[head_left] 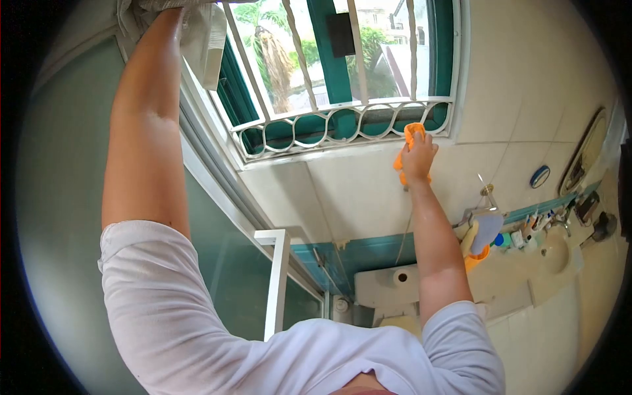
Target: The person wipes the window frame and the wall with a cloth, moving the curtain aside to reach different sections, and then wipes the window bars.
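My right hand (419,158) is closed on an orange cloth (413,131) at the lower right of the window. Part of the cloth sticks up above the fingers against the white grille (342,125), and another part hangs down beside the hand over the tiled wall. My left arm reaches up along the left side, and its wrist runs out at the top edge by a greyish-white fabric (201,39). The left hand itself does not show.
A glass panel with a white handle (280,283) stands at the left. Below the window is a toilet tank (388,286). At the right are a washbasin (556,253) with bottles, an orange container (476,257), a blue oval item (540,176) and a mirror (584,155).
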Action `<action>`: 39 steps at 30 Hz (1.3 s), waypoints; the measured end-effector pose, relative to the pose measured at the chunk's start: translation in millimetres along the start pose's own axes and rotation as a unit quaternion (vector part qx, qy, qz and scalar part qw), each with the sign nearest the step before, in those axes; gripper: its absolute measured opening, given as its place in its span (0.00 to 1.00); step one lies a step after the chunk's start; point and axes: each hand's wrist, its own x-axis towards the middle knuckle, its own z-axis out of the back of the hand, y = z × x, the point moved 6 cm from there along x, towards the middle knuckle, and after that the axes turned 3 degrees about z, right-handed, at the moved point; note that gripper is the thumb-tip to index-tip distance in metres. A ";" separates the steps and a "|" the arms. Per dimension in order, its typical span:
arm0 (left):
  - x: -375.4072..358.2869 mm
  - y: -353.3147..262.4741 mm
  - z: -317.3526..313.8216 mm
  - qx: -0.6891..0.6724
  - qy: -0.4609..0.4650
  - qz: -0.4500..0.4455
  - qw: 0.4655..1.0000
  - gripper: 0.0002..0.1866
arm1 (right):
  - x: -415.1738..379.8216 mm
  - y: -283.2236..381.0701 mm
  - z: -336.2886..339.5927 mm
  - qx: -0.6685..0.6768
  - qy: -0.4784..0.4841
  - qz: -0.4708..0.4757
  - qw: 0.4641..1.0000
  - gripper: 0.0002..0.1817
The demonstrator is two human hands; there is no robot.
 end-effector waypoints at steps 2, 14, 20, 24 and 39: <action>0.1 -0.5 -6.2 0.007 0.011 -0.003 1.000 0.35 | 0.4 1.7 -1.0 -0.007 -0.011 0.004 1.000 0.16; -59.1 6.5 -9.1 0.042 0.032 -0.066 0.996 0.39 | 0.4 0.0 -1.3 -0.001 0.009 -0.020 1.000 0.16; -132.9 -0.5 -35.7 0.088 0.077 -0.126 0.985 0.41 | 0.5 -3.5 -3.7 0.008 0.007 0.010 1.000 0.16; -225.3 -31.9 -71.3 0.087 0.190 -0.213 0.954 0.43 | 2.2 -5.2 -5.8 0.017 0.026 0.011 0.999 0.15; -314.1 -16.5 -69.7 -0.734 0.608 0.034 0.299 0.38 | 4.0 -2.0 -1.6 -0.006 0.024 0.025 0.999 0.14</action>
